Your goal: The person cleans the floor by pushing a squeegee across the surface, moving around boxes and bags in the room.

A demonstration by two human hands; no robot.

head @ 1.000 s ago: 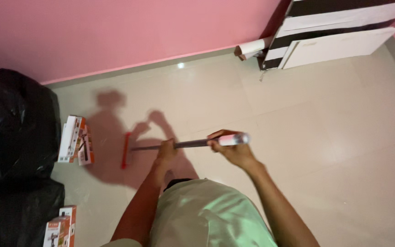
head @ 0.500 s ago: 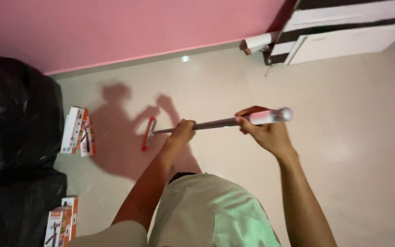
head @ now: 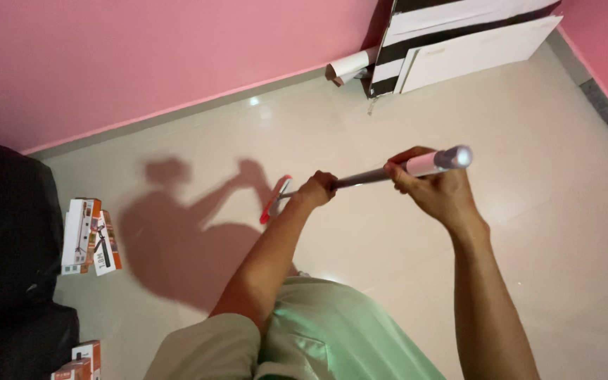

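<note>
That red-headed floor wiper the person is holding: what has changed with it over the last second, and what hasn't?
The red wiper head slid right across the pale floor, away from the small boxes, and now lies slanted rather than upright in the picture. The left hand and right hand moved with it. Both grips on the pole stayed the same.

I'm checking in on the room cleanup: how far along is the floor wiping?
Done: the tiled floor around the person shows no visible dirt. In hand: the left hand and right hand grip the long-handled floor wiper, with its red head on the tiles. Left: the small boxes beside the black bags lie on the floor.
</note>
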